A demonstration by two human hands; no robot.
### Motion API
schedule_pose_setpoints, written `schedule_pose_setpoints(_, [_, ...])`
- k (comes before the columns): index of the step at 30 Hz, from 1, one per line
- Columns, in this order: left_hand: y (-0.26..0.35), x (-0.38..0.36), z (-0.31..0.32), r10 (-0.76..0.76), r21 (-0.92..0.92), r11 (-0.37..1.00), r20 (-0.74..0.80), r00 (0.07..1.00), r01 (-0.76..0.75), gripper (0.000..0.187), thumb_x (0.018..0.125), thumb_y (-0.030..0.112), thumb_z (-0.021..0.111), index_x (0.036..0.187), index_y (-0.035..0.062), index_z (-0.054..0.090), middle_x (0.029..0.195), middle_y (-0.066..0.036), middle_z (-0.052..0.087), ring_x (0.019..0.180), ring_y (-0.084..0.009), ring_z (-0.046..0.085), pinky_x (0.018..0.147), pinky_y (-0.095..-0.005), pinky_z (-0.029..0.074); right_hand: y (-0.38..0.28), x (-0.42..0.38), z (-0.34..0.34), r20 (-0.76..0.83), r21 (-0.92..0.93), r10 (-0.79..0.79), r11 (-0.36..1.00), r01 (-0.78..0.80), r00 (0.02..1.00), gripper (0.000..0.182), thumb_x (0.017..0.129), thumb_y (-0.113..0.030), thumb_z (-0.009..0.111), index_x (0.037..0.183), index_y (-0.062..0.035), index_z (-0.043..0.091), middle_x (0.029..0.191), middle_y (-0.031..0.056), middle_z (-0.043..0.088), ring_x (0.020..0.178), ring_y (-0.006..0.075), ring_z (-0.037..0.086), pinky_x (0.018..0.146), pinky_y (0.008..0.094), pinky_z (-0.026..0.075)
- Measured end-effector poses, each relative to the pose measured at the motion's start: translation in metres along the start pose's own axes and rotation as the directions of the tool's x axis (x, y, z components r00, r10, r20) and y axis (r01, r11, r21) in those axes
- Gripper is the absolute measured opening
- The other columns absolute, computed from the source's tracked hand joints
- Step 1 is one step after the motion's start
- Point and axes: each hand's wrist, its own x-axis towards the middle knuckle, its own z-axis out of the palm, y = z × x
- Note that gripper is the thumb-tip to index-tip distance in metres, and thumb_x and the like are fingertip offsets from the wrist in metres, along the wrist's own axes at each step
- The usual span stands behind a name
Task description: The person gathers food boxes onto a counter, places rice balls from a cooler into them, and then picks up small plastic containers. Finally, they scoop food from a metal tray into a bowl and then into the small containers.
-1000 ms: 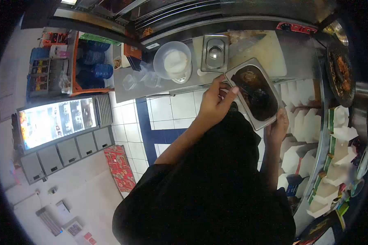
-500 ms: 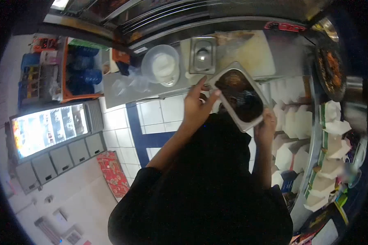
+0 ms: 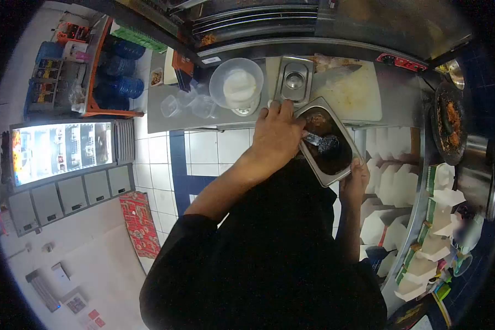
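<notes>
My right hand (image 3: 355, 179) grips the lower right corner of a rectangular metal pan (image 3: 344, 124), which is tilted and holds something dark brown. A spoon or scoop (image 3: 314, 139) dips into the pan; its bowl looks dark and shiny. My left hand (image 3: 279, 131) is closed at the pan's left rim, around the handle end of that spoon. Just above my left fingers a smaller metal container (image 3: 294, 80) stands on the counter. Left of it a translucent bowl (image 3: 236, 83) with something white rests on a white scale (image 3: 245, 109).
A cutting board (image 3: 357, 96) with a knife (image 3: 338, 73) lies at the back of the counter (image 3: 158, 113). Clear plastic cups (image 3: 203, 105) stand at its left. White open boxes (image 3: 390, 144) fill the right side, near a dark round dish (image 3: 448, 124).
My left hand has moved from open fingers by the pan's rim to a closed grip on the spoon. The view has shifted slightly, and the pan stays in my right hand.
</notes>
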Motion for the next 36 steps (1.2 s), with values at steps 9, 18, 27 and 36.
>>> schedule_pose_setpoints(9, [0.000,-0.014,-0.046,-0.070,-0.240,0.966,0.120,0.990,0.098,0.021,0.087,0.023,0.066,0.096,0.0047,0.063,0.079,-0.016,0.065,0.068,-0.0283,0.065,0.058,-0.0371,0.050,0.010,0.003,-0.001,0.086,-0.059,0.085,0.995,-0.080,0.993,0.025,0.098,-0.020,0.049,0.106,0.0017,0.057,0.094,0.0084,0.063,0.081,0.0135,0.062,0.066,0.0253,0.052])
schedule_pose_setpoints(18, [-0.003,-0.024,-0.021,0.015,-0.449,0.878,-0.326,0.945,-0.168,0.015,0.084,0.013,0.069,0.095,0.0024,0.069,0.084,-0.014,0.069,0.074,-0.0264,0.068,0.063,-0.0332,0.052,-0.007,-0.004,0.038,0.086,-0.168,0.096,0.983,-0.080,0.992,0.032,0.098,-0.036,0.050,0.086,-0.0070,0.053,0.055,-0.0010,0.053,0.038,0.0041,0.041,0.034,0.0190,0.031])
schedule_pose_setpoints(27, [-0.011,-0.033,-0.017,0.124,-0.483,0.848,-0.220,0.967,-0.219,0.009,0.080,0.010,0.070,0.087,0.0050,0.069,0.080,-0.011,0.070,0.066,-0.0253,0.067,0.062,-0.0354,0.050,-0.002,-0.003,0.057,0.101,-0.192,0.094,0.979,-0.073,0.990,0.030,0.098,-0.032,0.050,0.096,-0.0032,0.057,0.058,-0.0015,0.053,0.039,0.0028,0.039,0.034,0.0182,0.030])
schedule_pose_setpoints(36, [-0.036,-0.033,-0.011,0.208,-0.421,0.851,-0.278,0.938,-0.314,0.013,0.081,0.006,0.067,0.093,0.0077,0.069,0.088,-0.009,0.071,0.075,-0.0247,0.067,0.066,-0.0342,0.047,-0.004,-0.001,0.067,0.143,-0.171,0.059,0.985,-0.034,0.988,0.028,0.099,-0.029,0.048,0.099,-0.0025,0.058,0.059,-0.0017,0.053,0.038,0.0029,0.039,0.033,0.0186,0.028])
